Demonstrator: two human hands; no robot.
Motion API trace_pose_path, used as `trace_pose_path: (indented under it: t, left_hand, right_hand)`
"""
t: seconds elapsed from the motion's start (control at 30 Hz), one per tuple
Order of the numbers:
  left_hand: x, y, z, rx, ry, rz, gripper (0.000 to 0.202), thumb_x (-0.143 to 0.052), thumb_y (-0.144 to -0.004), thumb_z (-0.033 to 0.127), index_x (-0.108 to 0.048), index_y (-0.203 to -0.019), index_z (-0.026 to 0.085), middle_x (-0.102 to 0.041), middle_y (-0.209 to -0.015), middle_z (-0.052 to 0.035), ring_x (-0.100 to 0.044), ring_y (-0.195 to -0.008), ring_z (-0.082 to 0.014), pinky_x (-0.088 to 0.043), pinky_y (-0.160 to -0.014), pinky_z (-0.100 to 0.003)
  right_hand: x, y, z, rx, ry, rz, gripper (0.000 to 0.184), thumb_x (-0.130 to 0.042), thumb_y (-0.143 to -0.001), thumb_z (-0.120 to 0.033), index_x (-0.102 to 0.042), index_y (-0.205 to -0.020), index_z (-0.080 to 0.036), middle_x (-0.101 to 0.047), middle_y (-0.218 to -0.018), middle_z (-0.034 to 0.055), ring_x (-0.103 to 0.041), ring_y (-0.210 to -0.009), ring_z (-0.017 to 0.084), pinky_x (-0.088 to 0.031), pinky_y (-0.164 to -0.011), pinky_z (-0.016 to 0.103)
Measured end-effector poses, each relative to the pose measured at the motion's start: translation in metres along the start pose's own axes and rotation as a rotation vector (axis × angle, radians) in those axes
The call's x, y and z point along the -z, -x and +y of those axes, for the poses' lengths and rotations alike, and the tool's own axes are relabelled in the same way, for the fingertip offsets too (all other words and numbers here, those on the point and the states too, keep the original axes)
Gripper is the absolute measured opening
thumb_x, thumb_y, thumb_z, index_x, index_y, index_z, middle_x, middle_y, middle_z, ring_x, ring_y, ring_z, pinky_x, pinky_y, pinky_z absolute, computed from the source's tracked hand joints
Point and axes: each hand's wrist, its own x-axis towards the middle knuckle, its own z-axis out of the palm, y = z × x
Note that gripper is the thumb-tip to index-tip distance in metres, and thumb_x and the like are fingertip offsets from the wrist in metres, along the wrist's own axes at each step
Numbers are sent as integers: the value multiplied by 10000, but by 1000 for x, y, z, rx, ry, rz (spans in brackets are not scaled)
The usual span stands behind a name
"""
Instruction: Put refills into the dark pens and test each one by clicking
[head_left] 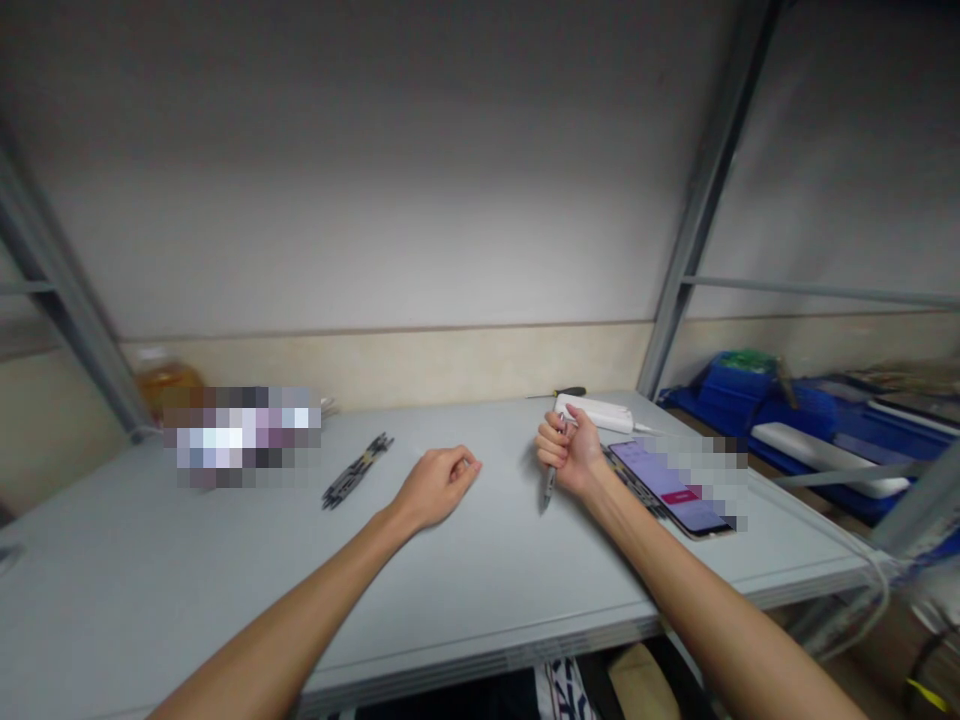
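Note:
My left hand [439, 486] rests on the grey-white table [435, 600], its fingers curled in and the thumb against the index finger. Nothing shows in it. To its left lies a flat bundle of slim dark pieces [358, 470]. Raised over the table, my right hand [570, 450] is closed around a grey pen [550, 490], whose tip points down. Beside the right wrist lies a second dark bundle [637, 485], partly covered by my forearm and a phone [675, 490] with a lit screen.
Behind my right hand lie a white power strip [600, 412] with a cable and a screwdriver [568, 392]. A pixelated patch hides things at the back left, near a bottle of amber liquid [169, 385]. Blue bins [739, 390] stand beyond the metal frame [679, 250] at right.

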Motion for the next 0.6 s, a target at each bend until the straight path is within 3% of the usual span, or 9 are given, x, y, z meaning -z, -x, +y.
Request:
trace_pose_path:
  t: [0.13, 0.33, 0.6]
  left_hand:
    - [0, 0, -1, 6, -6, -10, 297, -403, -849, 365, -601, -751, 166, -526, -554, 23, -468, -531, -106, -309, -538, -214]
    - [-1, 0, -1, 10, -16, -22, 317, -393, -849, 370, -605, -746, 159, -529, -552, 17, -463, -521, -107, -303, -534, -214]
    - [-1, 1, -1, 10, -16, -41, 313, -388, -850, 364, -604, -744, 162, -513, -536, 24, -448, -506, -101, -286, -520, -212]
  right_hand:
    - [-1, 0, 0, -24, 6, 0, 296, -414, -763, -289, -279, -517, -197, -149, -413, -89, -89, -345, 59, -155, -289, 145]
    - [-2, 0, 0, -44, -13, 7, 329, -398, -785, -374, -299, -524, -199, -161, -424, -89, -96, -351, 58, -156, -291, 147]
    - [5, -2, -1, -28, -4, -23, 267, -420, -744, -275, -295, -521, -196, -166, -413, -89, -112, -338, 59, -172, -288, 145]
